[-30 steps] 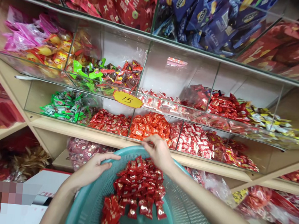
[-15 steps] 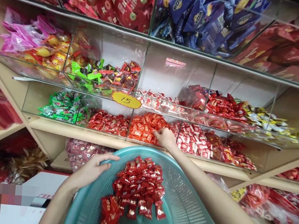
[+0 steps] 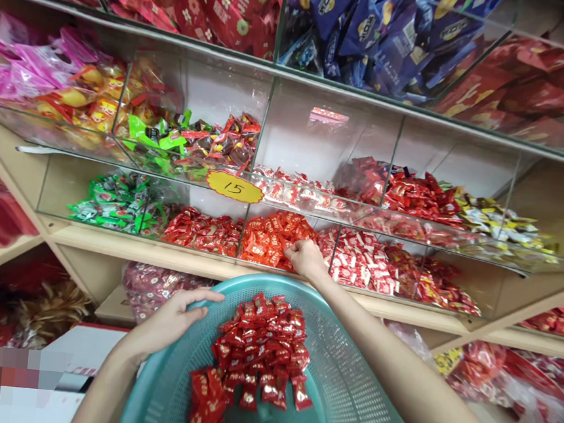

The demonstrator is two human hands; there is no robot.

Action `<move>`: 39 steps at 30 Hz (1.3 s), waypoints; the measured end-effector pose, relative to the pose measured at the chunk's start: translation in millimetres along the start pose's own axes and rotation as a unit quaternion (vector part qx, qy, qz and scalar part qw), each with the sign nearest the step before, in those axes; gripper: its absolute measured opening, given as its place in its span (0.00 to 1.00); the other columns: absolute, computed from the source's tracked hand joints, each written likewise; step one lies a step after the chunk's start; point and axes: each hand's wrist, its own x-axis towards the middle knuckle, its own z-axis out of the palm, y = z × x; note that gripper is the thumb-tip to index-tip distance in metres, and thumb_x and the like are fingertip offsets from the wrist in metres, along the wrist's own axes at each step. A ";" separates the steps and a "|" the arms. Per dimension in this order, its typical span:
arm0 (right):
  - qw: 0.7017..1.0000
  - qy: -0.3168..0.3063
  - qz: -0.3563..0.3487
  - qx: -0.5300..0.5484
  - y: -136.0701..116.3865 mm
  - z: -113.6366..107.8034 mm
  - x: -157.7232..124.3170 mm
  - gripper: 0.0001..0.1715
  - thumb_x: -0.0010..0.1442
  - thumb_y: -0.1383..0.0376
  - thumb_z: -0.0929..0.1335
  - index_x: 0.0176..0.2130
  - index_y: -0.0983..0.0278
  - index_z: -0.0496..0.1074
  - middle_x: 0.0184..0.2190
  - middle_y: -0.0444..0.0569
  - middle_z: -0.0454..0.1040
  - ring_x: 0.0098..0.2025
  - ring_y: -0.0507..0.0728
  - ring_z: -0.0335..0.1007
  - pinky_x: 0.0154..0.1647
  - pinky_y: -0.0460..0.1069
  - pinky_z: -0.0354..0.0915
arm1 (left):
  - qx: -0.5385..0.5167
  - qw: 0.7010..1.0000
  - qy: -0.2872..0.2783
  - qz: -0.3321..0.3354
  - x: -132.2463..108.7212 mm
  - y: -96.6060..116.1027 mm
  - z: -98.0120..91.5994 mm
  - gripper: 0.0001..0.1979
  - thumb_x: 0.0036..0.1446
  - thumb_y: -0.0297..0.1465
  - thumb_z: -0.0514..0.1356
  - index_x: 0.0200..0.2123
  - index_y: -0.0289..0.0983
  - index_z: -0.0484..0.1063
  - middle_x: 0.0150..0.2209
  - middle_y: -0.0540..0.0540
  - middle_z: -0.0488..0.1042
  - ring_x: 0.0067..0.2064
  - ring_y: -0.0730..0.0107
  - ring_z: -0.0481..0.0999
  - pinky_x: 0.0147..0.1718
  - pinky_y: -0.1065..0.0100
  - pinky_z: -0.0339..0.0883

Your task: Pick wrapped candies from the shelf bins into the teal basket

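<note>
A teal perforated plastic basket [image 3: 354,369] stands before me, with a heap of red wrapped candies [image 3: 260,348] inside. My left hand [image 3: 174,320] grips its left rim, thumb and forefinger reaching over the edge. Beyond the basket, my right hand [image 3: 305,258] is at the front of a bottom-row compartment of orange-red wrapped candies [image 3: 273,234]. Its fingers are pinched together, and whatever may be between them is hidden.
Clear dividers separate darker red candies [image 3: 201,231] on the left from red-and-white candies [image 3: 361,261] on the right. A yellow price tag [image 3: 235,186] marked 15 hangs above. Blue packets [image 3: 371,35] fill an upper bin. A wooden shelf edge [image 3: 125,247] runs behind the basket.
The view has shifted slightly, so the shelves sit a little further left. Both hands keep nearly the same places, and the candies in the basket look unchanged.
</note>
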 end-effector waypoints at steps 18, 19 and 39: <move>0.982 0.025 -0.083 0.170 -6.8 1.6 -12.6 0.15 0.56 0.60 0.64 0.22 0.65 0.68 0.20 0.43 0.68 0.25 0.50 0.63 0.28 0.44 0.56 | 0.010 1.000 0.008 0.006 -0.2 3.0 1.3 0.21 0.50 0.36 0.55 0.47 0.36 0.73 0.53 0.43 0.70 0.54 0.61 0.67 0.57 0.61 0.54; 0.976 0.041 -0.117 0.182 -9.8 -2.6 -20.0 0.15 0.56 0.60 0.64 0.22 0.65 0.67 0.21 0.43 0.68 0.25 0.50 0.62 0.28 0.45 0.56 | 0.007 1.000 0.006 0.006 -0.3 3.3 1.5 0.21 0.50 0.36 0.55 0.47 0.36 0.73 0.53 0.43 0.70 0.54 0.61 0.68 0.57 0.61 0.55; 0.839 -0.419 0.054 0.344 -40.5 71.0 -171.7 0.07 0.48 0.64 0.70 0.26 0.67 0.74 0.17 0.39 0.62 0.20 0.46 0.53 0.21 0.43 0.51 | 0.028 0.999 0.004 0.017 0.9 -5.2 1.7 0.21 0.53 0.34 0.53 0.49 0.33 0.71 0.54 0.43 0.69 0.55 0.64 0.66 0.57 0.66 0.54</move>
